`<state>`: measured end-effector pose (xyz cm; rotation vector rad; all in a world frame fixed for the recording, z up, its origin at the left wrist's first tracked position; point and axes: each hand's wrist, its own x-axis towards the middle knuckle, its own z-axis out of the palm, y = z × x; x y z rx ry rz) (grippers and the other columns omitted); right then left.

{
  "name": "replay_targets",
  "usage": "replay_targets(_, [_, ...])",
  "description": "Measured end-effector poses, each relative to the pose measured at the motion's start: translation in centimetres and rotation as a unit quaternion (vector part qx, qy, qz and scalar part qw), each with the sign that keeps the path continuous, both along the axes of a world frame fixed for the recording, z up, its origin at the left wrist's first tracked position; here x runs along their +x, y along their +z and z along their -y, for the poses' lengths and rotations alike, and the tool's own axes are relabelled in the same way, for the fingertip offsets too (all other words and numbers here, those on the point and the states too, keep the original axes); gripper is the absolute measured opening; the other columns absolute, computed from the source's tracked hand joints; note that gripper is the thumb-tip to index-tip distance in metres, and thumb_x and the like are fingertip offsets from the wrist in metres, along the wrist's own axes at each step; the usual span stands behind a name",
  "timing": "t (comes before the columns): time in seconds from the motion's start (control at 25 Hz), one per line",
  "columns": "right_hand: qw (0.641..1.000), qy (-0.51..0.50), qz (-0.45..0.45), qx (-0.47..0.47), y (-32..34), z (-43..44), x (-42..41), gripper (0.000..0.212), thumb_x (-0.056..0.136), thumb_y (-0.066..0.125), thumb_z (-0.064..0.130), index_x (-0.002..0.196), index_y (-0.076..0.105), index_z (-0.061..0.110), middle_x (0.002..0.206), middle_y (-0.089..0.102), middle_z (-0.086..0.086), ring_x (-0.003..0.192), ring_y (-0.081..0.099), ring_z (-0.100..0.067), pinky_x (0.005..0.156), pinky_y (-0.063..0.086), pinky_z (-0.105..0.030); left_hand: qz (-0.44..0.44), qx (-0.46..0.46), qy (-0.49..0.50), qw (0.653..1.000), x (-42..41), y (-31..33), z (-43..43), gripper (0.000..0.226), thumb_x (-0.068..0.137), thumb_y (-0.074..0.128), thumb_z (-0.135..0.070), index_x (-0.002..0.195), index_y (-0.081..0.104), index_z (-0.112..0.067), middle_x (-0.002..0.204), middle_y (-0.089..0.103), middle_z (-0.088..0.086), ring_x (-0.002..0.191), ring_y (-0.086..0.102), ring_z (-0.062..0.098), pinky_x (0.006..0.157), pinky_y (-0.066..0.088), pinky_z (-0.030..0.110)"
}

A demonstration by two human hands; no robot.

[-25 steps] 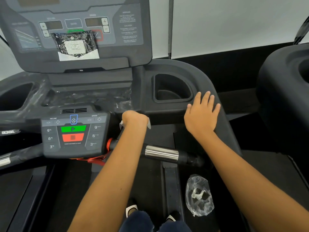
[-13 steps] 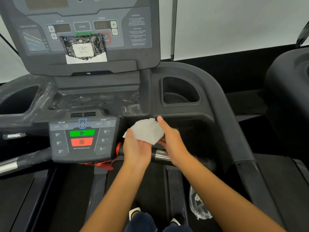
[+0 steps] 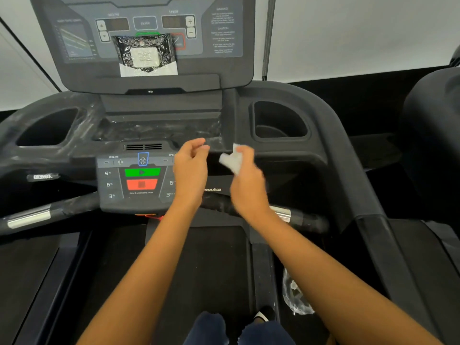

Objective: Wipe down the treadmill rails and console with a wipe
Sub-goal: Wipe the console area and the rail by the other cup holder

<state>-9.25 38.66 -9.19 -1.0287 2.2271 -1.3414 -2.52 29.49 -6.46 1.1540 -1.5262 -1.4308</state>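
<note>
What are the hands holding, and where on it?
The right hand grips the white wipe by one bunched edge; the rest pokes out toward the left hand, which holds nothing.

Both grips hang mid-frame with a narrow gap between them. The left grip [image 3: 190,168] hovers over the right edge of the control panel [image 3: 135,183], and the right grip [image 3: 245,175] pinches the wipe [image 3: 230,161]. Above them the shelf [image 3: 159,128] lies open up to the console [image 3: 224,68], where a packet [image 3: 145,54] leans across the buttons. The right rail [image 3: 348,170] curves unobstructed down the right of the frame. The handlebar [image 3: 282,214] crosses just under the wrists.
</note>
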Motion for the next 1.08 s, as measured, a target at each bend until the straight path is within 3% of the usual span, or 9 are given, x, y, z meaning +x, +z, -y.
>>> replay_targets(0.08, [0.965, 0.091, -0.161, 0.184, -1.6, 0.6, 3.3, 0.045, 0.092, 0.047, 0.015, 0.136, 0.037, 0.015, 0.118, 0.059, -0.01, 0.104, 0.058, -0.03, 0.089, 0.042, -0.042, 0.015, -0.05, -0.027, 0.998, 0.2, -0.2, 0.2, 0.02, 0.091, 0.054, -0.01, 0.105, 0.067, -0.012, 0.097, 0.067, -0.003, 0.091, 0.06, 0.009, 0.088, 0.049, 0.028])
replay_targets(0.16, [0.915, 0.094, -0.31, 0.24, -2.9, 1.0, 5.7, 0.033, 0.094, 0.042, 0.03, 0.121, 0.052, 0.015, 0.109, 0.06, -0.006, 0.101, 0.057, -0.028, 0.092, 0.037, -0.042, 0.06, -0.115, -0.072, 0.989, 0.7, -1.2, -0.4, 0.02, 0.092, 0.052, -0.011, 0.103, 0.069, -0.015, 0.098, 0.068, -0.004, 0.092, 0.061, 0.006, 0.086, 0.048, 0.024])
replay_targets(0.28, [0.913, 0.057, -0.335, 0.226, -4.0, 0.2, 5.5, 0.031, 0.091, 0.042, 0.031, 0.113, 0.058, 0.015, 0.105, 0.06, -0.005, 0.098, 0.055, -0.026, 0.092, 0.037, -0.041, 0.124, -0.209, -0.157, 0.957, 1.4, -2.9, -1.3, 0.023, 0.094, 0.048, -0.014, 0.102, 0.069, -0.022, 0.104, 0.067, -0.006, 0.099, 0.06, 0.007, 0.09, 0.047, 0.026])
replay_targets(0.48, [0.892, -0.074, -0.367, 0.254, -6.3, -5.4, 1.6, 0.045, 0.095, 0.019, 0.043, 0.093, 0.057, 0.02, 0.087, 0.06, -0.001, 0.079, 0.056, -0.024, 0.076, 0.039, -0.039, 0.219, -0.307, -0.264, 0.888, 1.9, -4.4, -2.2, 0.027, 0.097, 0.045, -0.02, 0.112, 0.067, -0.017, 0.115, 0.065, -0.001, 0.112, 0.052, 0.017, 0.095, 0.038, 0.024])
replay_targets(0.68, [0.879, -0.226, -0.306, 0.287, -7.4, -11.4, -1.7, 0.051, 0.1, 0.018, 0.041, 0.088, 0.06, 0.013, 0.083, 0.063, -0.007, 0.081, 0.059, -0.029, 0.09, 0.043, -0.046, 0.356, -0.47, -0.321, 0.741, 3.0, -6.4, -2.6, 0.037, 0.101, 0.035, -0.03, 0.12, 0.062, -0.015, 0.111, 0.066, 0.002, 0.104, 0.057, 0.022, 0.093, 0.04, 0.036])
replay_targets(0.76, [0.867, -0.253, -0.303, 0.303, -6.1, -8.7, -0.2, 0.037, 0.099, 0.031, 0.033, 0.084, 0.06, 0.015, 0.078, 0.063, -0.008, 0.077, 0.059, -0.032, 0.088, 0.042, -0.05, 0.367, -0.477, -0.319, 0.732, 2.9, -6.5, -2.6, 0.037, 0.101, 0.031, -0.031, 0.12, 0.06, -0.018, 0.107, 0.066, 0.0, 0.098, 0.057, 0.022, 0.09, 0.038, 0.036])
replay_targets(0.84, [0.882, -0.182, -0.344, 0.266, -6.0, -5.4, 2.5, 0.027, 0.097, 0.034, 0.029, 0.09, 0.058, 0.018, 0.081, 0.062, -0.004, 0.078, 0.058, -0.027, 0.084, 0.041, -0.047, 0.373, -0.48, -0.315, 0.729, 2.7, -6.7, -2.7, 0.035, 0.101, 0.029, -0.032, 0.113, 0.061, -0.021, 0.102, 0.066, -0.002, 0.092, 0.057, 0.021, 0.085, 0.037, 0.036])
replay_targets(0.92, [0.909, -0.119, -0.349, 0.196, -6.4, -5.1, 3.5, 0.033, 0.099, 0.029, 0.033, 0.104, 0.058, 0.017, 0.095, 0.06, 0.0, 0.091, 0.056, -0.022, 0.091, 0.04, -0.04, 0.379, -0.487, -0.302, 0.726, 2.8, -6.9, -2.8, 0.035, 0.101, 0.029, -0.032, 0.105, 0.062, -0.021, 0.095, 0.065, -0.004, 0.085, 0.056, 0.02, 0.081, 0.036, 0.035])
replay_targets(1.08, [0.893, -0.204, -0.329, 0.23, -8.5, -10.6, 0.4, 0.033, 0.099, 0.026, 0.034, 0.103, 0.055, 0.019, 0.097, 0.056, 0.001, 0.097, 0.052, -0.022, 0.099, 0.036, -0.039, 0.414, -0.473, -0.281, 0.726, 2.5, -6.6, -3.3, 0.038, 0.101, 0.027, -0.032, 0.088, 0.06, -0.017, 0.081, 0.063, 0.0, 0.078, 0.054, 0.023, 0.078, 0.036, 0.037])
